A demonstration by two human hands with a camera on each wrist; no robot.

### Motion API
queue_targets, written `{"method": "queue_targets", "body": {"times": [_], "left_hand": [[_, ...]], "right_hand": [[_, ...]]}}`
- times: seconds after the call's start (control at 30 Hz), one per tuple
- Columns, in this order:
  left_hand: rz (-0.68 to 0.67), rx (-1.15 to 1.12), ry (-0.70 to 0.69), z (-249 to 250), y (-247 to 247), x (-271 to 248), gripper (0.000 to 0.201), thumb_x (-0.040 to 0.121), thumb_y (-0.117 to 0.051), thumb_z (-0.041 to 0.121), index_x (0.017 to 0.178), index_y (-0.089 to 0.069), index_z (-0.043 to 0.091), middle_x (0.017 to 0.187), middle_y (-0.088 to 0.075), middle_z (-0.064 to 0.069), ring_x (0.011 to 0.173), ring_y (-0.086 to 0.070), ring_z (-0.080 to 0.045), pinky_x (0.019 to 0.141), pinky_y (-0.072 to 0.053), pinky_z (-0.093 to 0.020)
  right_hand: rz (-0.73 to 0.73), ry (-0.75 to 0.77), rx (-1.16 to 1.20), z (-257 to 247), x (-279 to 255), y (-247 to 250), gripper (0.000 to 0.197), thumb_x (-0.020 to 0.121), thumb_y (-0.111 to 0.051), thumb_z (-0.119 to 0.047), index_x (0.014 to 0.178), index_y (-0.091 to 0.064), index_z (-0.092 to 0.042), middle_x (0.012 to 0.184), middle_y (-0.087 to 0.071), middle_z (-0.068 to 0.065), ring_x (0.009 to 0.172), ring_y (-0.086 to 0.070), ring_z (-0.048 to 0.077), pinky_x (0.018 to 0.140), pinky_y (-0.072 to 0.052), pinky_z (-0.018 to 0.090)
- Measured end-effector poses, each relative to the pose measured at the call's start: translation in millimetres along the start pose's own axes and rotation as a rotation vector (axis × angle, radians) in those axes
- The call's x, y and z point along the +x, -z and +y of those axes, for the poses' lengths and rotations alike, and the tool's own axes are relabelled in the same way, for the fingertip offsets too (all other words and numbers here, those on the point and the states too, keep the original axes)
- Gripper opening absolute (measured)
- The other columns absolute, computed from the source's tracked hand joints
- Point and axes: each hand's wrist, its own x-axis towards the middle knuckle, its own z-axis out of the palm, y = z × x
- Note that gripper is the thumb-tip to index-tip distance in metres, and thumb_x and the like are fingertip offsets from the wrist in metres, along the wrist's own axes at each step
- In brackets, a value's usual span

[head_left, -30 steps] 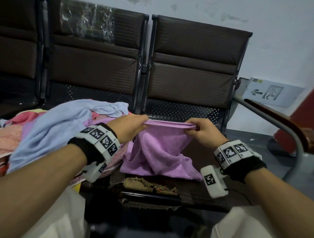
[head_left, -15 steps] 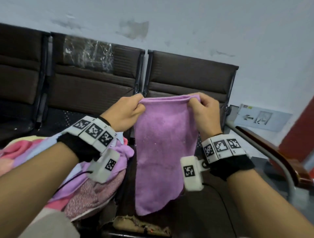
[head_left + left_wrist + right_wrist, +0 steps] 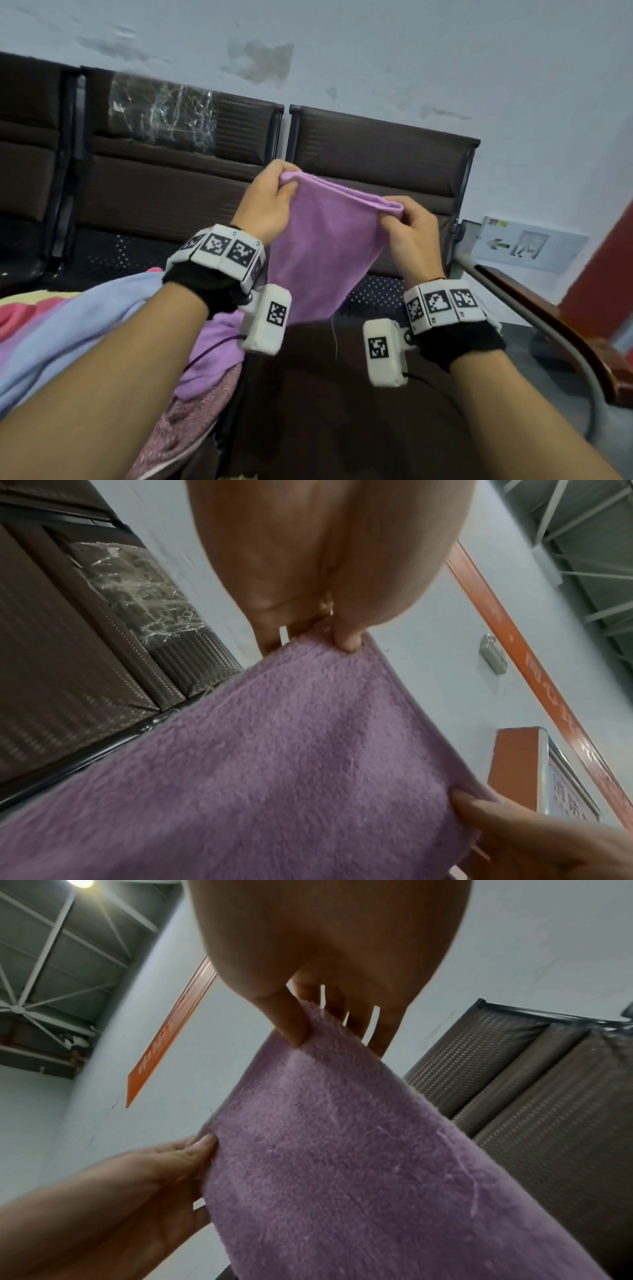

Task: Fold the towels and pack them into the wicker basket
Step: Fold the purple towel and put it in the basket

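A purple towel (image 3: 325, 250) hangs in the air in front of the brown seats, held up by its top edge. My left hand (image 3: 274, 202) pinches the upper left corner, thumb on the near side. My right hand (image 3: 407, 226) pinches the upper right corner, a little lower. In the left wrist view the purple towel (image 3: 274, 764) fills the lower frame with my left hand (image 3: 339, 634) on its corner. The right wrist view shows the towel (image 3: 342, 1150) under my right hand (image 3: 301, 1026). No wicker basket shows in any view.
A heap of loose towels (image 3: 85, 329), light blue, pink and purple, lies on the seat at the left. Dark brown seat backs (image 3: 376, 161) stand behind. A metal and wood armrest (image 3: 548, 329) curves along the right side. The dark seat pan (image 3: 325, 394) lies below the towel.
Both hands have lifted the purple towel off the seat and up in front of the seat backs. It now hangs free, with the left corner raised higher than the right.
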Motion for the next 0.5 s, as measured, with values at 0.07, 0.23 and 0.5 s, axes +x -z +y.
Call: {"method": "queue_targets", "body": {"times": [0.07, 0.23, 0.5], "left_hand": [[-0.042, -0.026, 0.011, -4, 0, -25, 0.016, 0.096, -0.045, 0.011, 0.106, -0.058, 0.011, 0.1, -0.06, 0.004, 0.093, -0.053, -0.009, 0.075, -0.038, -0.019], [-0.162, -0.023, 0.107, -27, -2, -113, 0.014, 0.094, -0.05, 0.011, 0.103, -0.06, 0.014, 0.099, -0.062, 0.004, 0.098, -0.056, -0.014, 0.087, -0.043, -0.027], [-0.335, 0.131, 0.247, -71, -18, -237, 0.014, 0.091, -0.056, 0.014, 0.103, -0.061, 0.008, 0.097, -0.062, 0.002, 0.093, -0.056, -0.015, 0.075, -0.034, -0.018]], "right_hand": [[-0.03, -0.04, 0.016, 10, -28, 5, 0.026, 0.087, -0.053, -0.008, 0.086, -0.069, -0.028, 0.084, -0.069, -0.014, 0.082, -0.061, -0.003, 0.074, -0.047, 0.023], [-0.04, -0.217, 0.026, 40, -117, 11, 0.036, 0.084, -0.054, 0.001, 0.077, -0.068, -0.031, 0.077, -0.069, -0.019, 0.078, -0.06, -0.005, 0.071, -0.044, 0.018], [-0.026, -0.441, -0.079, 71, -229, 12, 0.021, 0.082, -0.057, -0.003, 0.085, -0.067, -0.022, 0.087, -0.07, -0.003, 0.09, -0.064, 0.016, 0.088, -0.051, 0.037]]}}
